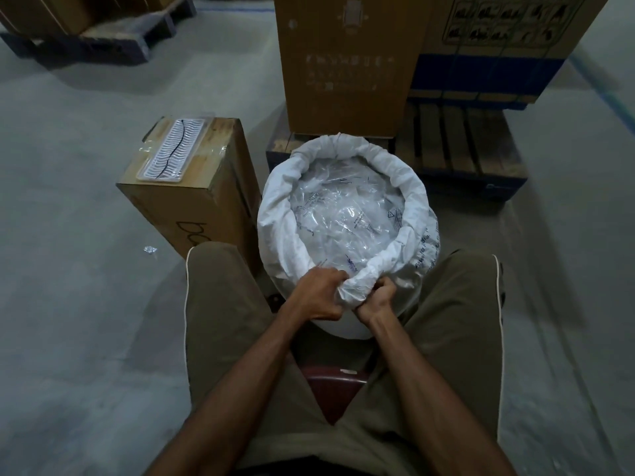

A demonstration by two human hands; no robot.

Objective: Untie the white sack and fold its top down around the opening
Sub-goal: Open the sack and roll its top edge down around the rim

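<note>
Head view: the sack [347, 214] stands on the floor between the knees, its top already rolled down. Left hand [318, 297] and right hand [376, 295] both grip the near rim. Pulling unevenly could tip the sack and spill its plastic packets [347, 214].

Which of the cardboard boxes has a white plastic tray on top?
The low cardboard box lying left of the white sack; the white tray rests on it.
</note>
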